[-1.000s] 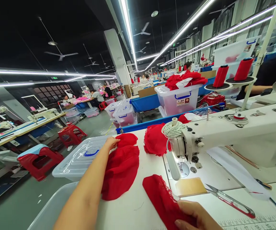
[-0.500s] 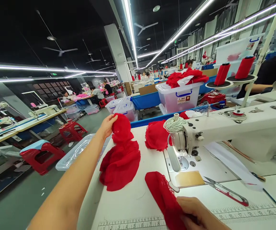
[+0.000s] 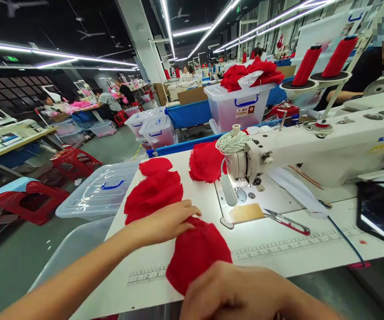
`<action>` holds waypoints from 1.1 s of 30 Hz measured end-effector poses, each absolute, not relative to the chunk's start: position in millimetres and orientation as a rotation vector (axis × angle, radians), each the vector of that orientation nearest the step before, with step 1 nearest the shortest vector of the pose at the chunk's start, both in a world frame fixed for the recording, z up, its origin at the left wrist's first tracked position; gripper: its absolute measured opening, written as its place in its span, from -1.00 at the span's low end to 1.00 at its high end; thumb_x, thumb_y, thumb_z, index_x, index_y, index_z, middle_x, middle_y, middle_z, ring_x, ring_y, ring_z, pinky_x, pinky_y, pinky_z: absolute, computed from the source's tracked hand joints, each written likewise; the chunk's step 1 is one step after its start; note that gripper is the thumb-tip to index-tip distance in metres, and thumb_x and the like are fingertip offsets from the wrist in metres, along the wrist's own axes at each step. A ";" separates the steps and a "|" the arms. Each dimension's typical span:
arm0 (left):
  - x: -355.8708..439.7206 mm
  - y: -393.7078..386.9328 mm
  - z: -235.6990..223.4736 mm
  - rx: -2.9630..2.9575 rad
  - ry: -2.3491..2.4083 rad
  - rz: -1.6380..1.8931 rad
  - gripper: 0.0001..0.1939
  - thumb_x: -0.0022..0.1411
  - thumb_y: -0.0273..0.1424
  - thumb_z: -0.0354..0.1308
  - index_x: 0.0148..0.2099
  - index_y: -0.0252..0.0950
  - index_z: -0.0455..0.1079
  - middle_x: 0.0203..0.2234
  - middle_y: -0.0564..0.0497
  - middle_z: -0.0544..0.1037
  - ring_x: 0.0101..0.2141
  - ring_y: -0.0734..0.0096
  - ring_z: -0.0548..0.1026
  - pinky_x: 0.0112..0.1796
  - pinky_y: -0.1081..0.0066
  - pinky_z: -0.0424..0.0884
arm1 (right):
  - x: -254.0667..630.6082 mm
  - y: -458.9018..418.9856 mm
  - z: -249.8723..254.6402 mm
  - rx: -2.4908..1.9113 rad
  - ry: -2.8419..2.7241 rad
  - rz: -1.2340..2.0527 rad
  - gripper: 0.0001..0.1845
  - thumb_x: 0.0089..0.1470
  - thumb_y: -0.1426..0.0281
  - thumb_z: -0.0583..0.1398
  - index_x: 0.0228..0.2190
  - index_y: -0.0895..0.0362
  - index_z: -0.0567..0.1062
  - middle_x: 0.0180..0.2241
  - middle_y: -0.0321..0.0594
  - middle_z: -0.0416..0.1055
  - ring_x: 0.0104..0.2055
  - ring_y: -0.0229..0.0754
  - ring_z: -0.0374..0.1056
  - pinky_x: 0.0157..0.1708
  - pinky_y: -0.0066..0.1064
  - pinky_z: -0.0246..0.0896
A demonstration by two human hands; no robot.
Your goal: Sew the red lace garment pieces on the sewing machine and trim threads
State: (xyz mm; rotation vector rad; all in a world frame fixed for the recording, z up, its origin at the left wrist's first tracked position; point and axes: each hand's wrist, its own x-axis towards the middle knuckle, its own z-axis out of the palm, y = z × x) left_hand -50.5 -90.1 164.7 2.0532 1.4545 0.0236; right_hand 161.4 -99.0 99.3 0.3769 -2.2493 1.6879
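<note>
To my right stands the sewing machine point(image 3: 298, 153), with the snips point(image 3: 288, 222) and a yellow pad point(image 3: 247, 213) before it; left of it lie a frilled red piece point(image 3: 207, 161) and a red stack point(image 3: 155, 191), with a lidded bin point(image 3: 95, 191) beyond the table's edge. My red cloth point(image 3: 200, 251) lies near the table's front, over the printed ruler point(image 3: 147, 276). It widens toward me; my right hand point(image 3: 227, 289) covers its near end, so its long axis is unclear. My left hand point(image 3: 175, 218) touches the far edge, thumb slightly apart; I cannot tell whether either hand pinches.
</note>
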 end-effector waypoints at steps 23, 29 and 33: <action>-112.3 -124.3 106.7 1.276 1.531 0.156 -0.63 0.21 -0.06 0.04 -0.13 -0.20 0.43 -0.17 0.02 0.54 -0.15 0.20 0.48 -0.25 0.44 0.43 | 225.3 -84.7 44.1 -1.153 -2.170 0.929 -0.66 0.20 0.38 -0.05 -0.01 0.13 0.31 -0.13 -0.08 0.43 -0.24 -0.15 0.41 -0.24 -0.23 0.40; -115.7 -116.3 107.9 1.532 1.562 0.032 -0.61 0.24 -0.07 -0.03 -0.12 -0.18 0.46 -0.22 0.02 0.55 -0.19 0.20 0.47 -0.24 0.45 0.38 | 248.0 -87.5 39.6 -1.146 -2.153 0.513 -0.69 0.19 0.45 0.03 -0.03 0.07 0.36 -0.03 -0.07 0.39 -0.17 -0.15 0.42 -0.27 -0.33 0.42; -104.8 -111.4 106.3 1.632 1.598 0.002 -0.65 0.25 -0.12 -0.05 -0.16 -0.18 0.45 -0.27 0.03 0.55 -0.25 0.23 0.47 -0.26 0.42 0.34 | 234.3 -101.5 48.9 -0.830 -2.118 0.433 -0.66 0.14 0.60 0.04 -0.08 0.12 0.40 -0.14 -0.05 0.45 -0.07 -0.15 0.39 -0.10 -0.32 0.37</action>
